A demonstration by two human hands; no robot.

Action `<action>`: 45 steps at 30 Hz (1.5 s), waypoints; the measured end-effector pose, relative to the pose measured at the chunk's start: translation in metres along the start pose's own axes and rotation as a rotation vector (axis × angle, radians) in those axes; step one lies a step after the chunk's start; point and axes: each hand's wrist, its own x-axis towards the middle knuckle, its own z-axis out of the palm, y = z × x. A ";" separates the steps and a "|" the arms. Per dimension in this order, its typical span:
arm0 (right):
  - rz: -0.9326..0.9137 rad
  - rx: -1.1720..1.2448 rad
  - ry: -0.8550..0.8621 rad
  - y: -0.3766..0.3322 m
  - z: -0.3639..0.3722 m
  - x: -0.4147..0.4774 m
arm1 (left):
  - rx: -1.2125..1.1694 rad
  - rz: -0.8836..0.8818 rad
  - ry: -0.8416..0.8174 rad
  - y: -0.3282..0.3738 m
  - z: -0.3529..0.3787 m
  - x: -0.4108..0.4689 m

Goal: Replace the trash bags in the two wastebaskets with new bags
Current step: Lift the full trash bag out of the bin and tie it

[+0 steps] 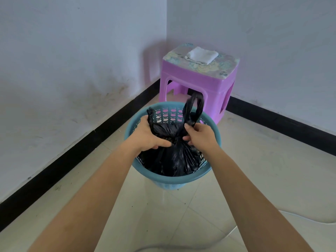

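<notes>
A blue perforated wastebasket [171,180] stands on the tiled floor in a room corner. Inside it sits a full black trash bag [172,159], its neck gathered at the top. My left hand [149,134] grips the bag's left handle, whose end sticks up past my fingers. My right hand [200,135] pinches the right handle loop, which rises above the basket's far rim. Both hands meet at the bag's twisted neck over the middle of the basket. Only this one wastebasket is in view.
A purple plastic stool [200,82] stands in the corner just behind the basket, with a folded white cloth [201,55] on its patterned top. White walls with a black baseboard [72,157] run left and right. A thin white cable [309,219] lies on the floor at right.
</notes>
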 end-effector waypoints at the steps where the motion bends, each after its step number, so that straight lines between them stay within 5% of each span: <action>1: 0.021 0.059 -0.005 0.000 -0.001 0.000 | 0.014 -0.008 0.060 -0.003 0.000 0.004; 7: 0.115 0.285 -0.035 -0.002 -0.004 0.005 | 0.385 0.056 0.263 -0.003 -0.008 0.007; 13: 0.174 0.367 -0.080 -0.001 -0.002 0.006 | -0.011 0.407 0.238 0.005 -0.002 0.000; 18: 0.144 0.334 -0.094 -0.002 0.003 0.004 | -0.180 0.412 0.216 0.011 0.010 0.000; 26: -0.147 -0.020 0.108 -0.005 0.004 0.001 | -0.253 0.335 0.189 0.011 0.002 0.007; 31: -0.283 -0.139 0.129 -0.009 0.010 -0.006 | -0.505 0.212 -0.026 0.006 -0.001 0.013; 37: -0.562 -0.496 0.183 -0.004 0.019 -0.012 | -0.507 0.202 0.127 -0.003 0.003 0.015; 45: -0.702 -0.736 -0.005 0.002 0.019 -0.004 | -0.346 0.278 -0.250 -0.009 -0.019 0.013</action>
